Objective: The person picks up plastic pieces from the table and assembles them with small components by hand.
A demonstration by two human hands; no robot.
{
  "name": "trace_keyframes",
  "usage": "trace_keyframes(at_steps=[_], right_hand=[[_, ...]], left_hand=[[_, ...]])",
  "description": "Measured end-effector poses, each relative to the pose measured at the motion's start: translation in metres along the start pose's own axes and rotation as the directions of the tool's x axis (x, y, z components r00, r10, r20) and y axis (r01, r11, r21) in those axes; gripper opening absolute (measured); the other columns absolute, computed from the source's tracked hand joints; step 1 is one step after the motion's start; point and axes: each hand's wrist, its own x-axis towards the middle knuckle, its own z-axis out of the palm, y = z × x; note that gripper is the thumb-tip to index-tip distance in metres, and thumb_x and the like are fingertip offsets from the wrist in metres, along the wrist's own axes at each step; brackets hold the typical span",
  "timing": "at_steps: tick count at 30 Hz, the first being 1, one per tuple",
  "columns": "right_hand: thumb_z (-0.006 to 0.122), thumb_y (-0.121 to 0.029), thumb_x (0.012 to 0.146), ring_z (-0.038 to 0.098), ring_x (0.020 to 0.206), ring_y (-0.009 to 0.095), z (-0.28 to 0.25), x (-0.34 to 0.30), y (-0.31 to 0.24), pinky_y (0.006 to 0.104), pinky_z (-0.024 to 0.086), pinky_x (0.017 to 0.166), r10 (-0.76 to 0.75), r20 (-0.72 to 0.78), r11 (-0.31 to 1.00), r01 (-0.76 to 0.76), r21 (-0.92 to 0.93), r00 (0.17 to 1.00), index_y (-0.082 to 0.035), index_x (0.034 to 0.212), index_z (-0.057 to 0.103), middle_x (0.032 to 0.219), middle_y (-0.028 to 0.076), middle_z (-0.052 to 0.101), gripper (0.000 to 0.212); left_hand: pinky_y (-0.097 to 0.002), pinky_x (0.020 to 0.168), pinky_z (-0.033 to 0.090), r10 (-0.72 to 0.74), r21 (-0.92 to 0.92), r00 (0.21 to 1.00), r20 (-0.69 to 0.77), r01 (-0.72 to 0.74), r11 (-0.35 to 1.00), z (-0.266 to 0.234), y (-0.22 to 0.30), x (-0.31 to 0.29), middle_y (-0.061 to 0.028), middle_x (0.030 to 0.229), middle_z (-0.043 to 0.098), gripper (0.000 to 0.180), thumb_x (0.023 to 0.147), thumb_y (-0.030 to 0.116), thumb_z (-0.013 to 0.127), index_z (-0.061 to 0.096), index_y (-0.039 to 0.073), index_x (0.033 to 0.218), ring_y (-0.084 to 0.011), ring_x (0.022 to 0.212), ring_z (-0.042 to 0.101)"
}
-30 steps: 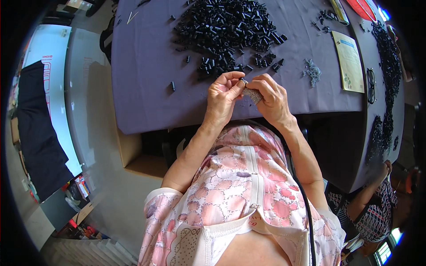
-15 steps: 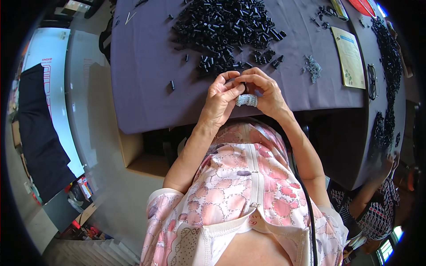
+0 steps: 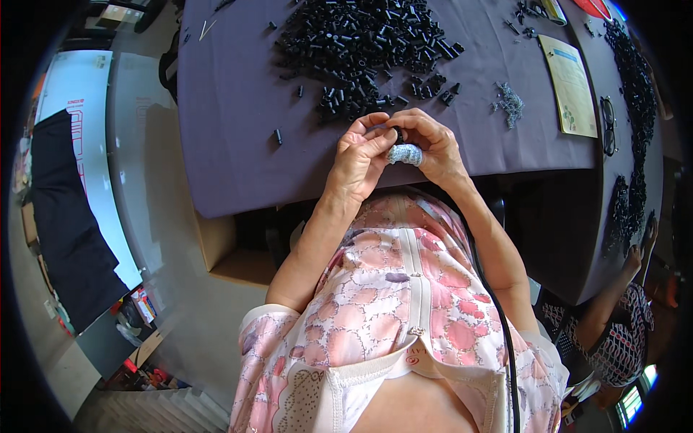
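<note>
Just over the near edge of the table, my left hand (image 3: pixel 356 162) and my right hand (image 3: pixel 440 153) meet with fingertips together. Pinched between them is a small black plastic piece (image 3: pixel 399 135), mostly covered by my fingers, so its exact form is hidden. My left thumb presses against it from the left, and my right fingers curl over from the other side. A light grey-blue knitted wrap (image 3: pixel 405 154) covers my right thumb. Right beyond my hands lies a big heap of short black plastic tubes (image 3: pixel 361 54).
A loose black tube (image 3: pixel 279 137) lies left of the heap. To the right are a small pile of tiny metal parts (image 3: pixel 510 107), a tan paper packet (image 3: pixel 569 86) and eyeglasses (image 3: pixel 608 126). Another person's arm (image 3: pixel 613 292) reaches to black parts (image 3: pixel 635 159) on the adjoining table.
The black piece shows more plainly between my fingers now, as my right fingers and wrapped thumb have shifted slightly. The other person's hands have moved a little.
</note>
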Motion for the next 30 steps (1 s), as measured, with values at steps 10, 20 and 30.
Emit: trace_keyframes(at_steps=[10,20,30], right_hand=[[0.073,-0.008,0.077,0.055,0.079,0.009,0.001,0.001,0.003,0.0217,0.046,0.067,-0.115,-0.112,0.993,0.118,0.029,0.987,-0.001,0.100,0.062,0.096,0.003,0.061,0.027],[0.073,-0.010,0.076,0.061,0.084,0.020,0.000,0.003,-0.008,0.0292,0.048,0.072,-0.143,-0.053,0.989,0.140,-0.056,0.988,-0.002,0.095,0.062,0.093,0.008,0.063,0.023],[0.065,0.005,0.072,0.063,0.078,0.029,-0.071,-0.020,-0.028,0.0348,0.051,0.067,-0.354,-0.301,0.706,0.042,-0.707,0.885,-0.005,0.086,0.064,0.088,0.010,0.061,0.017]], left_hand=[[-0.0306,0.083,0.050,-0.039,0.032,0.999,0.007,0.039,0.999,-0.001,-0.001,0.004,-0.0075,0.100,0.063,0.034,0.083,-0.002,0.065,0.052,0.007,0.113,-0.0161,0.093,0.062],[-0.0305,0.080,0.052,-0.043,0.020,0.998,-0.042,0.044,0.999,0.004,0.004,-0.004,-0.0091,0.101,0.061,0.036,0.081,-0.005,0.066,0.050,0.006,0.112,-0.0154,0.090,0.061],[-0.0171,0.062,0.044,0.404,0.622,0.911,-0.086,-0.267,0.736,-0.004,0.031,-0.021,0.0014,0.081,0.061,0.016,0.079,-0.002,0.070,0.064,0.003,0.094,-0.0044,0.070,0.054]])
